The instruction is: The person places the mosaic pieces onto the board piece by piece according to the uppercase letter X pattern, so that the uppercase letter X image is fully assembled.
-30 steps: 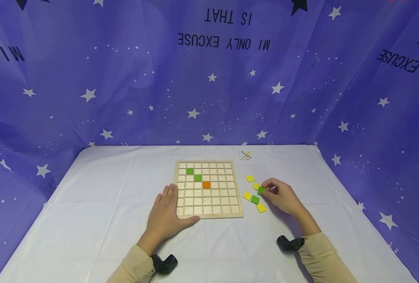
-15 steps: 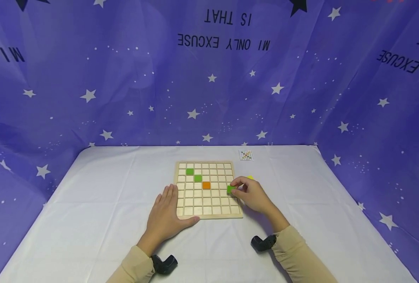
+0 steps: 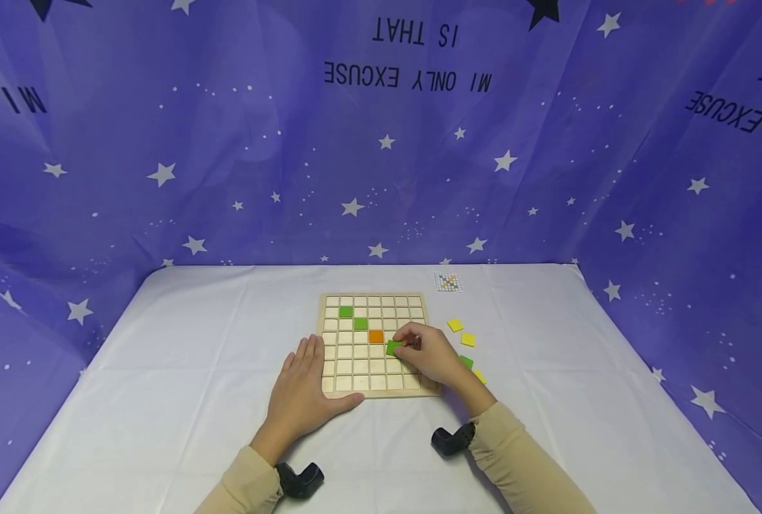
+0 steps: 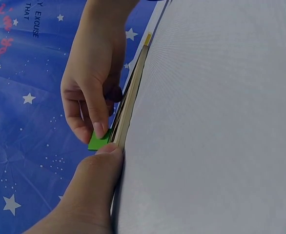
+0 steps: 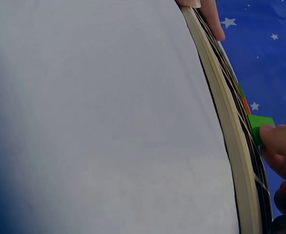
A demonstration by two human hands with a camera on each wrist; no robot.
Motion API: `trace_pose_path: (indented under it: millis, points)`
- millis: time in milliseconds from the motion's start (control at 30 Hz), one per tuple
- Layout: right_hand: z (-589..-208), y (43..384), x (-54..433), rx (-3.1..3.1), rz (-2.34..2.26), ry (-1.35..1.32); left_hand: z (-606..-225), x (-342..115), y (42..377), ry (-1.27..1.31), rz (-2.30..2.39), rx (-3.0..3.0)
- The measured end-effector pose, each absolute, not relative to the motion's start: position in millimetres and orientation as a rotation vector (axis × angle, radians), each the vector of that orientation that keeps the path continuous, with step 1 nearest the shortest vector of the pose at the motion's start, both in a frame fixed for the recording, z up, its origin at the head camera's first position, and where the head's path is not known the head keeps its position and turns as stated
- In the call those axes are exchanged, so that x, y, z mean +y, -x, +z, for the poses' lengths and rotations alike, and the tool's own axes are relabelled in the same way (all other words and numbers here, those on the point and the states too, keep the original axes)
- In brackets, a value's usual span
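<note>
My right hand [image 3: 428,352] pinches a green square tile [image 3: 392,348] between thumb and fingers, over the middle-right part of a wooden grid board [image 3: 381,393]. In the right wrist view the held tile [image 5: 261,126] is tilted, one edge at the board's surface; whether it touches a cell I cannot tell. Flat along the board's left edge lies my left hand [image 3: 298,392], fingers straight, thumb on the front rim. Two green tiles [image 3: 361,324] and one orange tile [image 3: 376,336] sit in cells on a diagonal leading toward the held tile.
Right of the board lie loose yellow tiles [image 3: 455,325] and a green tile [image 3: 466,362], partly hidden by my right forearm. A small printed pattern card [image 3: 448,282] lies behind them on the white cloth [image 3: 181,371]. A starry purple curtain surrounds the table.
My right hand has carried the green tile leftward from the loose tiles to a spot over the board, near the orange tile. The left hand has stayed still.
</note>
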State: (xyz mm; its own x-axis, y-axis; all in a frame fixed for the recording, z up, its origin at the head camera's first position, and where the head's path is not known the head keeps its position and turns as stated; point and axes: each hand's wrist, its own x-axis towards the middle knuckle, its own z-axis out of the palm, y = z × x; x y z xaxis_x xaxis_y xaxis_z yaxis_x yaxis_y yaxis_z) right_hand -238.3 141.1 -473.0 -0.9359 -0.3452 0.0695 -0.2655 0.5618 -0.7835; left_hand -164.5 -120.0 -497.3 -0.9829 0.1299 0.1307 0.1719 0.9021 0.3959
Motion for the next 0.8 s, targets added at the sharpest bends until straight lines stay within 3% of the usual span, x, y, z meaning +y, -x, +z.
trace_pose_path:
  millis: [800]
  points:
    - [-462,227,147,2.882,-0.943,0.656,-496,-119,165,0.24,-0.616,-2.977]
